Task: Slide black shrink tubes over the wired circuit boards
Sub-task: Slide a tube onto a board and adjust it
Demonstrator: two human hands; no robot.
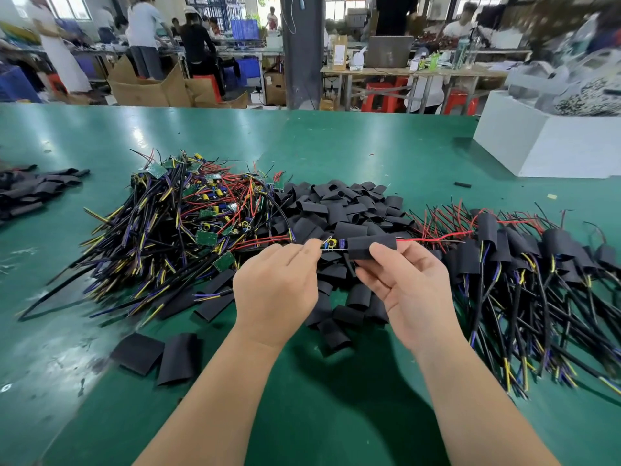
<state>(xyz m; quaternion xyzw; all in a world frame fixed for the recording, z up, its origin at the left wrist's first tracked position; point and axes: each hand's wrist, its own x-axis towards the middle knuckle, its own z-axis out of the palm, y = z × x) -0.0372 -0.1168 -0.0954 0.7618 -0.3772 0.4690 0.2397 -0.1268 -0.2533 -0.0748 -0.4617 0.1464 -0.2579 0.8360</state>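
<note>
Fingers (386, 260) of the right hand (403, 290) are curled round a black shrink tube (371, 247), held above the middle of the green table (302, 139). The left hand (275, 287) pinches the end of a wired circuit board (331, 244) just left of the tube's mouth. Red wires (433, 237) run out of the tube's right end, so the board seems partly threaded, though how far in it sits is hard to tell.

The tube should be light, soft and easily flattened; hold it by its edges so the mouth is not squashed. The board is stiff, but its components could snag, so grip its bare edge.

Loose tubes (336, 210) lie heaped beneath the hands, with unsleeved boards (188, 216) to the left, sleeved boards (524, 264) to the right and a white box (544, 146) far right. Tangled wires from either pile could catch.
</note>
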